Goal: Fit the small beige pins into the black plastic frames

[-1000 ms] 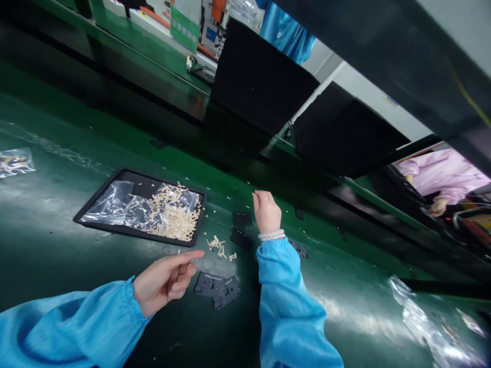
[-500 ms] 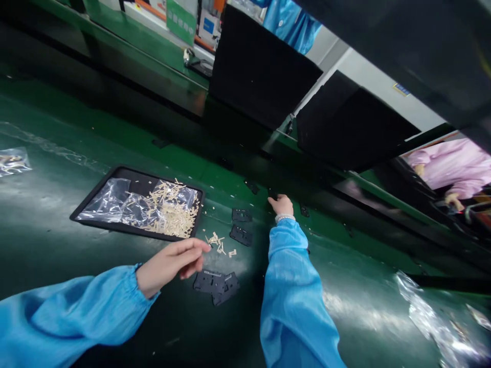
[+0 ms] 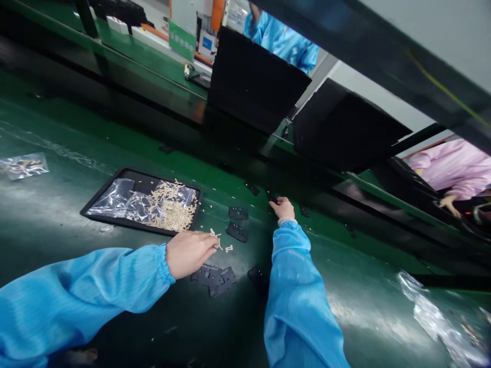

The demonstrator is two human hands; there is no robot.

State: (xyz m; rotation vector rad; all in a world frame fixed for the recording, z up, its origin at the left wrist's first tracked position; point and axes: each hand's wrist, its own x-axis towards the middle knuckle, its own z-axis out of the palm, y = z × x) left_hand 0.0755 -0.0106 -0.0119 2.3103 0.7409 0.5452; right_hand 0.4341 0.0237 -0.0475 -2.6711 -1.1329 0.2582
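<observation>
My left hand [image 3: 192, 253] bends over a small pile of cream-coloured strips [image 3: 216, 238], its fingertips closed among them; what they hold is too small to make out. Farther forward, my right hand [image 3: 283, 208] pinches the near end of a black flat part [image 3: 271, 196]. Two black plates [image 3: 238, 213] lie between my hands. Just below my left hand, several black plates [image 3: 215, 278] overlap, and another plate [image 3: 258, 278] lies beside my right sleeve. A black tray [image 3: 126, 223] left of the pile holds clear plastic bags and many cream strips.
Beyond the green table [image 3: 61, 220] stand two dark panels [image 3: 259, 76]. Plastic bags lie at the far left [image 3: 25, 166] and far right [image 3: 433, 317]. A person in blue is behind the panels; another in pink [image 3: 456, 166] works at the right.
My left hand has moved right and turned palm down onto the cream strips, its fingers closing. The black part at my right fingertips now shows more, and a plate has come into view beside my right sleeve.
</observation>
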